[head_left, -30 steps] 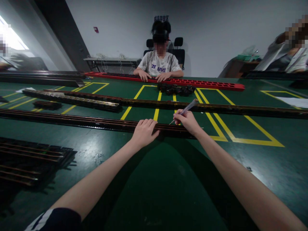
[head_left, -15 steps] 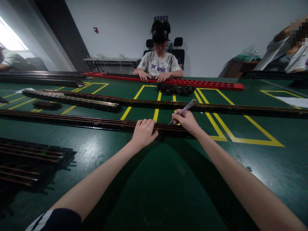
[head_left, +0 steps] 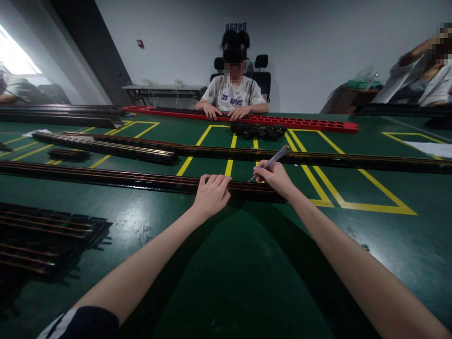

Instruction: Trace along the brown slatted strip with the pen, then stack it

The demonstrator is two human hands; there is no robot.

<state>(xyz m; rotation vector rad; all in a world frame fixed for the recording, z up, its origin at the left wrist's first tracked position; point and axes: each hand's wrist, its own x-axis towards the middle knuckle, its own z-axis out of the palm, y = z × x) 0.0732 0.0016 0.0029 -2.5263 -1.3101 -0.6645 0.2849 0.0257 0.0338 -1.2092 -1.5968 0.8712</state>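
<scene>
A long dark rail (head_left: 106, 176) lies across the green table (head_left: 247, 263) in front of me. My left hand (head_left: 211, 193) rests on top of the rail with its fingers curled over it. Just to the right, my right hand (head_left: 274, 177) is closed on a slim screwdriver with a clear handle (head_left: 273, 160). Its thin tip points down at the rail between my two hands.
More long dark rails (head_left: 318, 158) lie further back. A stack of short dark rails (head_left: 38, 238) sits at the near left. A person across the table has both hands on a red rail (head_left: 310, 123), with small black parts (head_left: 257, 130) beside it. Other people sit at far left and right.
My right hand with the screwdriver has shifted slightly away from me along the rail; my left hand has stayed put.
</scene>
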